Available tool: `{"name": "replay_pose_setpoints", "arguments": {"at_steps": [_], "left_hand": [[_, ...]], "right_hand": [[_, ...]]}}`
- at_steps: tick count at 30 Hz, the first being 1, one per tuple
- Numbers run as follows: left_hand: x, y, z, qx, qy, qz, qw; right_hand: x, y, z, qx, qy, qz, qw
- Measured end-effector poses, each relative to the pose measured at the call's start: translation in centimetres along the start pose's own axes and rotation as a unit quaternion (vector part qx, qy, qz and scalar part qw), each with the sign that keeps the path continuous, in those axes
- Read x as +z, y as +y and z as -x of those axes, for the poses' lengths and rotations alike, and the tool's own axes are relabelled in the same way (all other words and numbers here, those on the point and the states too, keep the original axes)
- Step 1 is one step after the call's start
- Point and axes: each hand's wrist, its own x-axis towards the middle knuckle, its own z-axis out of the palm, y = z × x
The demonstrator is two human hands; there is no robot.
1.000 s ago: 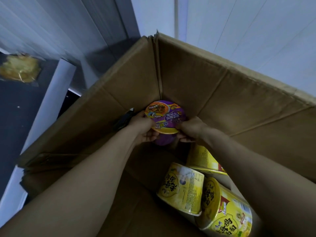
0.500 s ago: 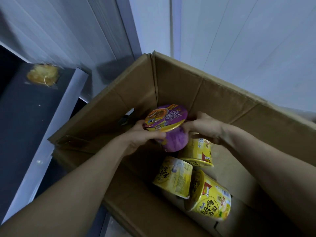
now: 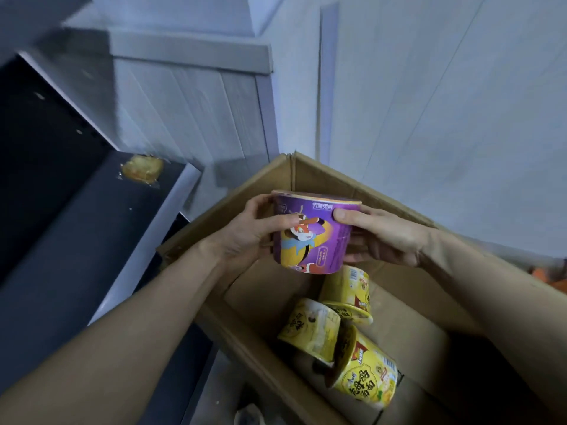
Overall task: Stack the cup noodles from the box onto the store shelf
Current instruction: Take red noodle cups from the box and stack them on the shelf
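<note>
Purple cup (image 3: 313, 237) raised out of box (image 3: 408, 289), three yellow cups (image 3: 365, 375) inside

one purple cup (image 3: 313, 237), three yellow cups (image 3: 365, 378)

Left hand (image 3: 245, 237), right hand (image 3: 383, 237) and 2 forearms (image 3: 129, 329) are bare.

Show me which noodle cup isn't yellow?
The purple cup, held upright between the left hand and right hand over the box. The three yellow cups lie down inside the box.
</note>
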Motion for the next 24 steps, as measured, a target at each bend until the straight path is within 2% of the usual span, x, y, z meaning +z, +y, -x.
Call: {"name": "replay_pose_setpoints", "arguments": {"at_steps": [7, 10, 13, 18, 21, 24], "left_hand": [[-0.1, 4.5, 4.8, 0.032, -0.045, -0.055, 0.997], [0.3, 6.4, 6.6, 0.085, -0.038, -0.063, 0.994], [0.4, 7.9, 8.3, 0.143, -0.020, -0.098, 0.985], [-0.4, 9.3, 10.5, 0.168, 0.006, -0.140, 0.976], [-0.7, 10.1, 11.8, 0.172, 0.014, -0.163, 0.971], [-1.0, 10.7, 12.9, 0.177, 0.036, -0.172, 0.968]], "right_hand": [[2.0, -5.4, 2.6, -0.009, -0.067, -0.035, 0.997], [2.5, -7.8, 3.3, -0.002, -0.084, -0.053, 0.995], [3.3, -9.8, 4.1, 0.017, -0.109, -0.015, 0.994], [5.1, -13.6, 5.5, 0.053, -0.064, 0.132, 0.988], [6.4, -15.7, 6.2, 0.000, 0.002, 0.205, 0.979], [7.6, -17.3, 6.5, -0.049, 0.041, 0.222, 0.973]]}}
